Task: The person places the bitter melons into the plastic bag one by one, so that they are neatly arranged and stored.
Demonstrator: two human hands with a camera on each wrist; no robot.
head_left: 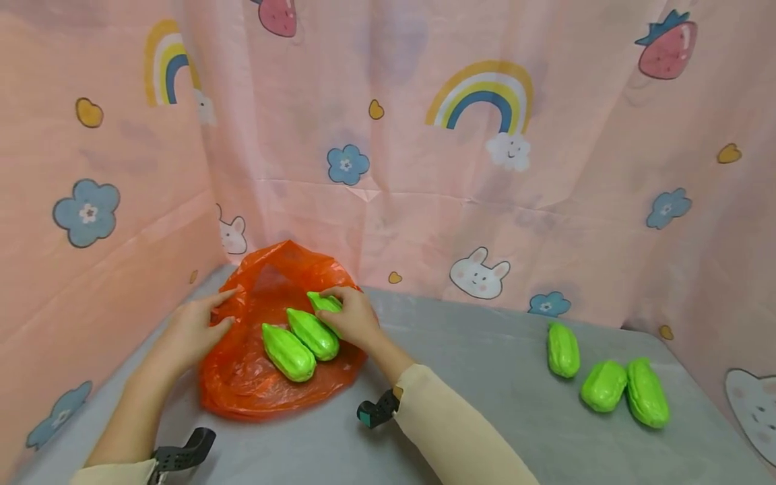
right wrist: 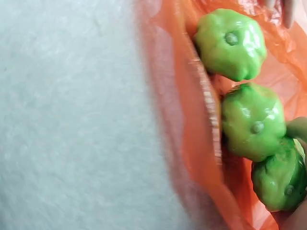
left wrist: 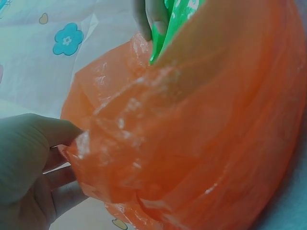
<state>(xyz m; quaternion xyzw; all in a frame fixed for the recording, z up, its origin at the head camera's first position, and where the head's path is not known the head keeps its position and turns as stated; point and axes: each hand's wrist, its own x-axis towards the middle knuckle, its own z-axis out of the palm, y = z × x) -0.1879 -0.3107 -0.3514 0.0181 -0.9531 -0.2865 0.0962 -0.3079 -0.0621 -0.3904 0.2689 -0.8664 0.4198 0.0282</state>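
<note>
A thin orange plastic bag (head_left: 242,396) lies spread with its mouth facing me. Two glossy, ribbed green gourds, a left one (head_left: 289,353) and a middle one (head_left: 313,335), rest side by side in it. My right hand (head_left: 356,318) grips a third green gourd (head_left: 318,301) beside them, fingers over its top; part of it is hidden by the hand. In the right wrist view the held gourd (right wrist: 276,184) touches its neighbour (right wrist: 254,122). At the bag's left rim, my left hand (head_left: 192,333) pinches the film between thumb and fingers, lifting that side.
On the grey tabletop (head_left: 461,377) at the right are three more green gourds: one farther back (head_left: 563,350), and a close pair, a shorter one (head_left: 604,386) and a longer one (head_left: 647,393). A pink patterned curtain (head_left: 412,222) closes off the back and both sides.
</note>
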